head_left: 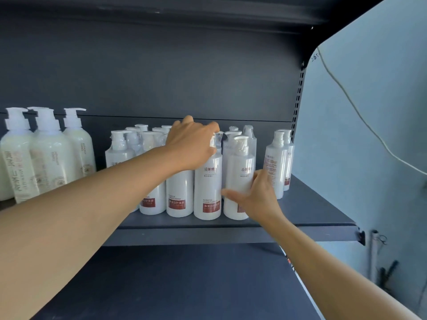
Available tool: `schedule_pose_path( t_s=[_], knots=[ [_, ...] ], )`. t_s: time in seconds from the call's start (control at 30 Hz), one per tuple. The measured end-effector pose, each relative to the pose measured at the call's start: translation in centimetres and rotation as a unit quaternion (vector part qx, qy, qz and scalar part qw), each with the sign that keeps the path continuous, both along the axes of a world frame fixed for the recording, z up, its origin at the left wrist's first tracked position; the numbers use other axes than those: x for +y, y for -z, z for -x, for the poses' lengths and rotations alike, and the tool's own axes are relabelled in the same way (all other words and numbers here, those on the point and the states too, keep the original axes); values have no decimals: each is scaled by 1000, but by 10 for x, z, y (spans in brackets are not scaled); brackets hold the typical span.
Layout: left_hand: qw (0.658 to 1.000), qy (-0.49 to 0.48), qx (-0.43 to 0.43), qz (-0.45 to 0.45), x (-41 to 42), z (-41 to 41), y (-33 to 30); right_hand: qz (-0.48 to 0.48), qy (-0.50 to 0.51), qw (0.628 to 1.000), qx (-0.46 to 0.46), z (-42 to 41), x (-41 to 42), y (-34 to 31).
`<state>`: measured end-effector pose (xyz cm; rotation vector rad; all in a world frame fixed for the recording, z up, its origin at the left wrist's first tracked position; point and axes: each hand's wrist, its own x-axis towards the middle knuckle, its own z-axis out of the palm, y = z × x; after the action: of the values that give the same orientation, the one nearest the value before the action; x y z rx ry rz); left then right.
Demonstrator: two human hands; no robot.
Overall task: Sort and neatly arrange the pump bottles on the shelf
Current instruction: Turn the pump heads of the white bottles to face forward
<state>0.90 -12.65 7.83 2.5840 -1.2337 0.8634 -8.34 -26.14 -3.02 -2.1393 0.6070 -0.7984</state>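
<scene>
Curled left hand grips the pump of a white bottle; right hand clasps the neighbouring bottle.

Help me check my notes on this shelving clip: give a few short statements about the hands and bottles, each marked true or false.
1. The left hand has its fingers curled over the pump top of the keratin bottle in the front row. True.
2. The right hand lies flat on the shelf. False: it holds the body of the end bottle, with the thumb across the front.
3. The cream bottles stand to the left of the white ones. True.
4. The far-right bottles lie on their sides. False: they stand upright, apart from the main group.
</scene>
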Motion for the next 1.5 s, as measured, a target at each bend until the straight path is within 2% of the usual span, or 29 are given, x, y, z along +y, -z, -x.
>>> schedule_pose_path(
  t_s=[0.13, 0.3, 0.4, 0.53, 0.63, 0.87, 1.17, 1.5],
  knots=[
    [1000, 18, -10, 8, 10, 0, 5, -74, -93, 992, 43, 15, -6, 19],
    [991, 59, -50, 111, 27, 5, 42, -20, -96, 994, 41, 19, -6, 24],
    [985, 38, -74, 152, 33, 7, 81, 4, -78, 996, 38, 15, 0, 25],
    [986, 9, -43, 160, 31, 8, 115, 48, -56, 996, 57, 13, 2, 29],
    [983, 34, -26, 179, 28, 10, 115, 70, -53, 992, 85, 16, 2, 31],
    [997, 34, -64, 37, 23, 7, 95, 73, -34, 993, 86, 16, 7, 33],
    [995, 7, -89, 51, 6, 6, 97, 22, -51, 994, 98, 16, -1, 28],
    [995, -3, -86, 53, 14, 8, 104, 67, -39, 991, 109, 16, 4, 31]
  ],
)
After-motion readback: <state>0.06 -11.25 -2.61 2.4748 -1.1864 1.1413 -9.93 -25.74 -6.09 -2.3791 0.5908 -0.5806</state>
